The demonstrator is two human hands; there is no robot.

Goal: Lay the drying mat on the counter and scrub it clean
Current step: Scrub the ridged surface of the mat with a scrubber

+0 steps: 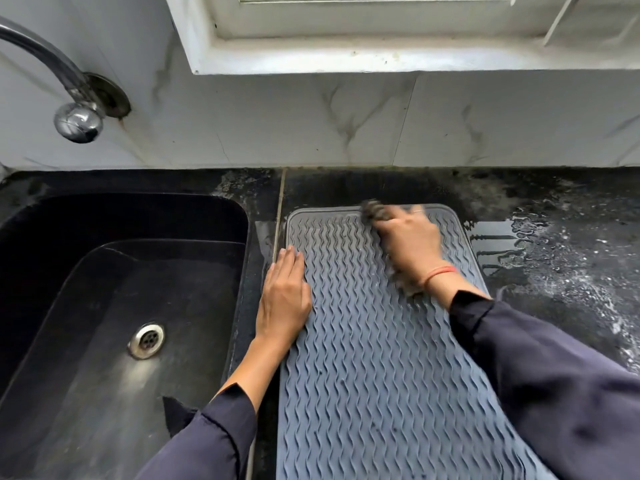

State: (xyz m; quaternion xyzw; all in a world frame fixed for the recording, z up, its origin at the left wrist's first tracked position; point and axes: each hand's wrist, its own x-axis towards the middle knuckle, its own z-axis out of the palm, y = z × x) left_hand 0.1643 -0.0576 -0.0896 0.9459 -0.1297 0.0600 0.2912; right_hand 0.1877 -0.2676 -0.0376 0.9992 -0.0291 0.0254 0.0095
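A grey silicone drying mat (374, 341) with wavy ridges lies flat on the black counter (554, 289), running from the back wall toward me. My left hand (284, 299) rests flat, palm down, on the mat's left edge with fingers together. My right hand (405, 244) is blurred at the mat's far end, closed on a dark steel scrubber (372, 211) that pokes out past the fingers and touches the mat. An orange thread band circles the right wrist.
A black sink (69, 271) with a metal drain (146, 341) lies left of the mat. A chrome tap (78, 121) comes out of the marble wall above it. Water and soapy streaks (519, 244) cover the counter right of the mat. A window sill runs above.
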